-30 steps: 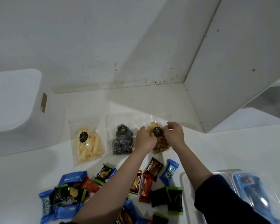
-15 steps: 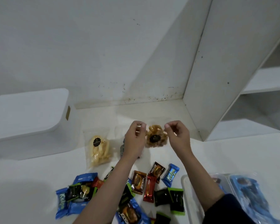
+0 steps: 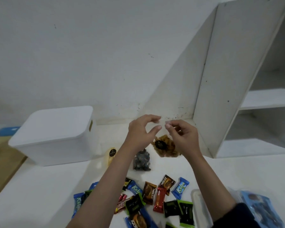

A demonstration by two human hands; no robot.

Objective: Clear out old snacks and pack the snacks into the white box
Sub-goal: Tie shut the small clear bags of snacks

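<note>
My left hand (image 3: 142,133) and my right hand (image 3: 183,137) hold a clear bag of brown snacks (image 3: 165,148) by its top edge, lifted above the white table (image 3: 39,186). The bag hangs between my wrists and has a black round label. The white box (image 3: 56,134) stands at the left with its lid on. Below my hands, a bag of dark round cookies (image 3: 141,160) lies on the table. A bag of yellow snacks (image 3: 111,155) lies beside it, partly hidden by my left arm. Several small wrapped snacks (image 3: 155,195) are scattered near me.
A white shelf unit (image 3: 220,79) rises at the right, close to my right hand. At the lower right are a clear plastic container (image 3: 199,203) and a blue pack (image 3: 262,209). The wall is right behind the table.
Both hands picked the brown snack bag up off the table and raised it. The view tilted up, bringing the whole white box into sight.
</note>
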